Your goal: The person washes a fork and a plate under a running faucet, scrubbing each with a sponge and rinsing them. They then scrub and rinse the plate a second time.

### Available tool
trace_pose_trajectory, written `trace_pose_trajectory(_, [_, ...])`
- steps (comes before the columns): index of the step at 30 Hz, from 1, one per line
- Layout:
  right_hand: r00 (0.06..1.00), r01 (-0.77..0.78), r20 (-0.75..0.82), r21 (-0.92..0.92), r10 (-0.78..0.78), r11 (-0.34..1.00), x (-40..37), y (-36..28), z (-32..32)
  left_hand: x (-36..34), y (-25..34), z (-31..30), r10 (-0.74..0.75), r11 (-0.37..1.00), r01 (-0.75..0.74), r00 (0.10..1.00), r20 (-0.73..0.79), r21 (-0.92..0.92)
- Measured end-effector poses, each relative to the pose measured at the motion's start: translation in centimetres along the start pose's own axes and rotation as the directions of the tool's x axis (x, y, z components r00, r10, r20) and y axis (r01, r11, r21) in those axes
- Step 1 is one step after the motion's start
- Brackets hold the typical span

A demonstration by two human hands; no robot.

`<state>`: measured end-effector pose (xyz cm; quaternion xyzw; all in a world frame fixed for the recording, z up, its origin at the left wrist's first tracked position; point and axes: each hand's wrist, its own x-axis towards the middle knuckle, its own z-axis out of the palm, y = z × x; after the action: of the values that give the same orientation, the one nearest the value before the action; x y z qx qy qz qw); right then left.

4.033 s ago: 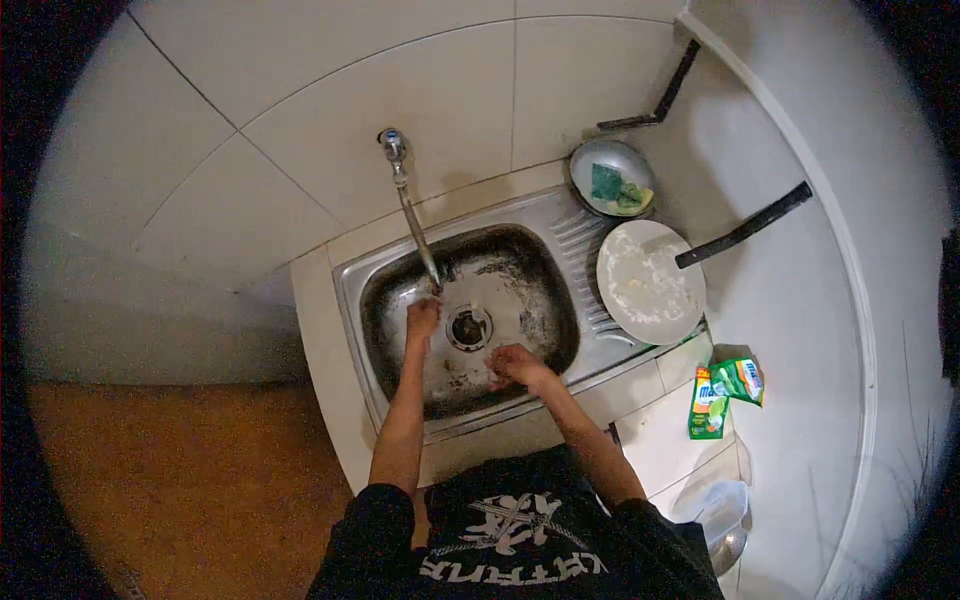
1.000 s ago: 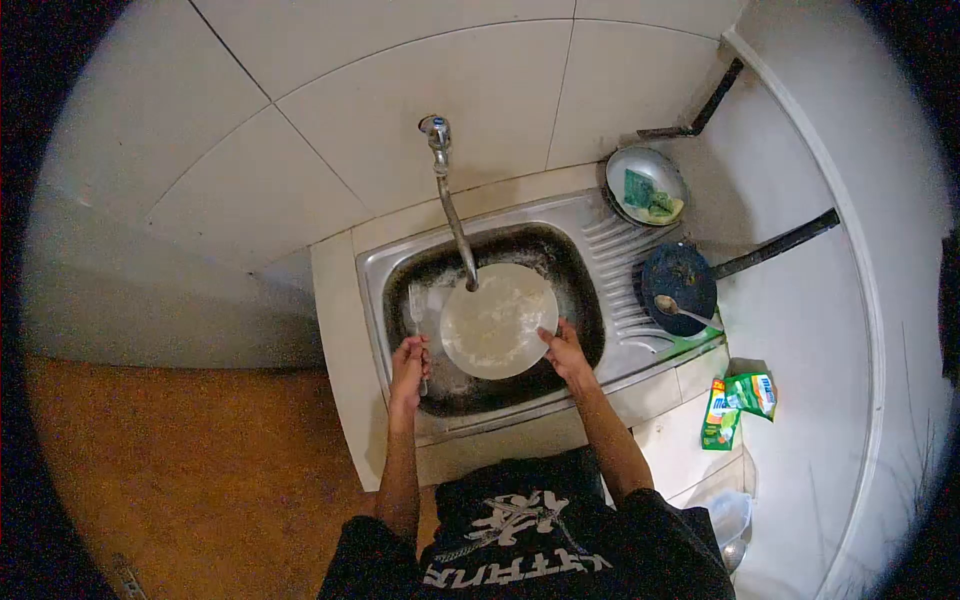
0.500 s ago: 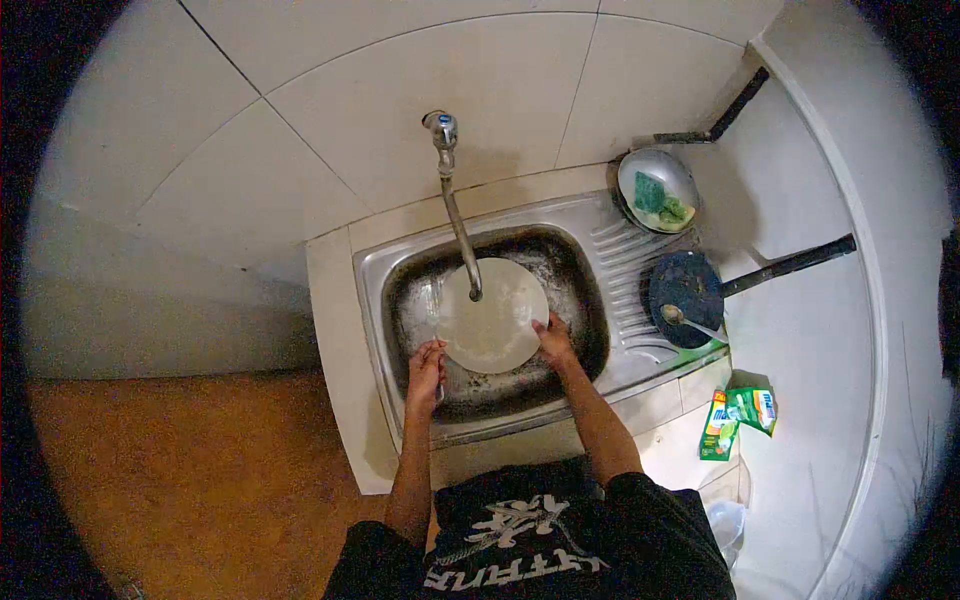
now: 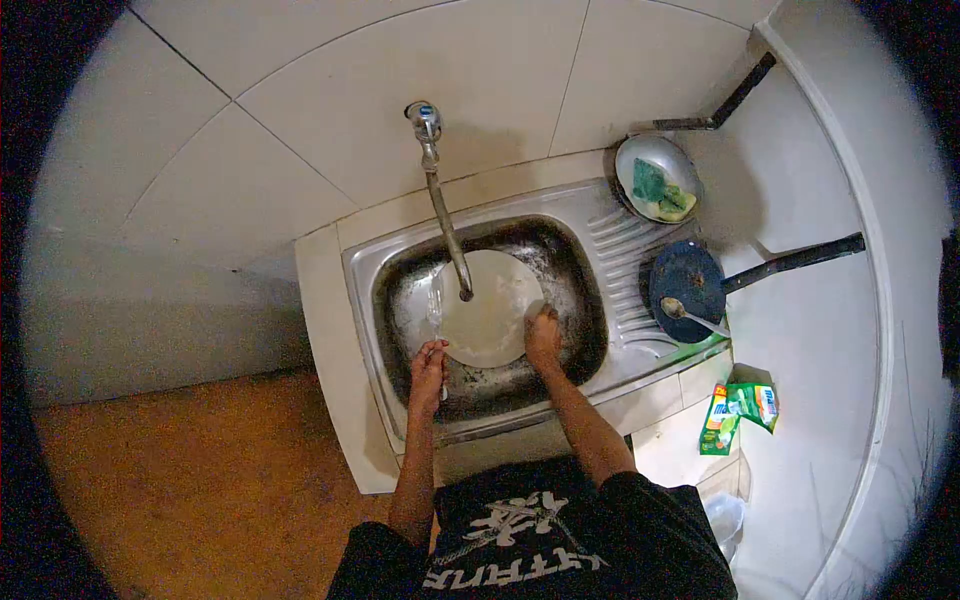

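Observation:
A large white plate (image 4: 485,335) is inside the steel sink basin, under the tap spout. My right hand (image 4: 543,337) is at the plate's right rim, fingers curled and closed there; the fingertips are partly hidden. At the plate's lower left edge, my left hand (image 4: 429,372) is closed round a thin metal piece of cutlery (image 4: 444,392). Its handle shows below the fingers, and a shiny streak stands above them along the plate's left side. Whether it is a fork or a spoon is too small to tell.
The tap (image 4: 445,220) reaches over the basin (image 4: 590,300). On the ridged drainboard, a metal bowl-shaped pan (image 4: 630,165) holds green and yellow sponges (image 4: 660,190). A dark frying pan (image 4: 690,260) with a spoon (image 4: 675,308) lies nearer. Green packets (image 4: 735,412) stand at the right.
My right hand has shifted over the plate's right rim and its fingers look more curled. The view has tilted slightly; my left hand stays at the plate's lower left.

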<state>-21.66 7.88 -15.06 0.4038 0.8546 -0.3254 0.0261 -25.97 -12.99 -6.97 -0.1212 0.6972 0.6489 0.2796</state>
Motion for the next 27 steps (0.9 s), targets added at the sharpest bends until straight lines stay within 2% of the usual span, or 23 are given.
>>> trace_pose_trajectory(2, [0.996, -0.003, 0.082, -0.188, 0.019, 0.982, 0.4, -0.4, 0.1, -0.1, -0.1, 0.2, -0.02, 1.0, 0.02, 1.0, 0.014, -0.016])
trace_pose_trajectory(3, [0.996, -0.007, 0.082, -0.188, 0.023, 0.982, 0.3, -0.2, 0.5, -0.1, -0.2, 0.3, -0.037, 0.999, 0.038, 0.999, 0.026, -0.034])
trace_pose_trajectory(5, [0.98, 0.172, -0.054, -0.279, -0.194, 0.945, 0.2, 0.3, 1.2, 0.1, -1.0, 0.2, -0.044, 0.998, 0.045, 0.999, 0.03, -0.037])
trace_pose_trajectory(6, [0.98, 0.171, -0.053, -0.28, -0.194, 0.945, 0.5, 0.8, 1.7, 0.2, -1.2, 0.2, -0.048, 0.998, 0.049, 0.998, 0.029, -0.041])
trace_pose_trajectory(8, [0.936, 0.31, -0.096, -0.226, -0.337, 0.924, 1.2, 1.8, 2.8, -0.3, -0.7, 0.5, -0.042, 0.999, 0.043, 0.999, 0.023, -0.033])
trace_pose_trajectory(9, [0.936, 0.313, -0.094, -0.225, -0.34, 0.923, 1.2, 1.5, 2.7, -0.5, -0.5, 0.5, -0.035, 0.999, 0.036, 0.999, 0.018, -0.024])
trace_pose_trajectory(11, [0.969, 0.247, 0.031, -0.168, -0.245, 0.954, 1.1, 1.1, 2.3, -0.4, -0.9, 0.3, -0.054, 0.998, 0.055, 0.998, 0.016, -0.037])
trace_pose_trajectory(12, [0.969, 0.248, 0.029, -0.17, -0.246, 0.954, 1.0, 1.1, 1.8, -0.3, -1.0, 0.4, -0.071, 0.996, 0.072, 0.997, 0.016, -0.052])
trace_pose_trajectory(14, [0.921, 0.369, -0.01, -0.293, -0.389, 0.882, 0.8, 1.1, 0.9, -0.3, -1.3, 0.3, -0.049, 0.997, 0.05, 0.998, 0.025, -0.058])
trace_pose_trajectory(18, [0.937, 0.316, -0.026, -0.367, -0.349, 0.875, 1.0, -0.3, 0.8, -0.1, -1.4, 0.2, -0.062, 0.996, 0.063, 0.998, 0.022, -0.069])
trace_pose_trajectory(20, [0.822, 0.509, -0.177, -0.195, -0.541, 0.838, 0.2, -2.4, 0.2, -0.5, -1.0, 0.4, -0.031, 0.998, 0.032, 0.999, 0.01, -0.052])
trace_pose_trajectory(21, [0.822, 0.509, -0.178, -0.196, -0.541, 0.838, 0.3, -3.3, 0.6, -0.7, -0.9, 0.5, -0.002, 1.0, 0.002, 1.0, 0.001, -0.031])
trace_pose_trajectory(22, [0.812, 0.581, -0.12, 0.077, -0.571, 0.81, 0.6, -4.4, 1.0, -0.5, -1.4, 0.2, 0.0, 1.0, 0.0, 1.0, 0.003, -0.03])
trace_pose_trajectory(23, [0.789, 0.594, -0.075, 0.347, -0.61, 0.726, 0.9, -5.5, 1.3, 0.0, -2.1, -0.2, 0.006, 0.998, -0.003, 0.999, 0.039, -0.063])
trace_pose_trajectory(24, [0.79, 0.594, -0.079, 0.346, -0.608, 0.726, 0.9, -6.6, 1.2, 0.2, -2.5, -0.4, 0.012, 0.995, -0.005, 0.997, 0.076, -0.097])
trace_pose_trajectory(25, [0.798, 0.557, -0.043, 0.432, -0.601, 0.709, 0.8, -7.9, 0.8, 0.2, -2.3, -0.3, 0.014, 0.995, -0.007, 0.997, 0.079, -0.096])
trace_pose_trajectory(26, [0.803, 0.514, -0.005, 0.514, -0.596, 0.687, 0.7, -9.0, 0.3, 0.2, -2.1, -0.3, 0.011, 0.999, -0.007, 0.997, 0.077, -0.046])
trace_pose_trajectory(27, [0.802, 0.515, -0.005, 0.513, -0.598, 0.687, 0.7, -9.7, 0.2, 0.2, -1.8, -0.2, 0.007, 1.0, -0.007, 0.997, 0.073, 0.003])
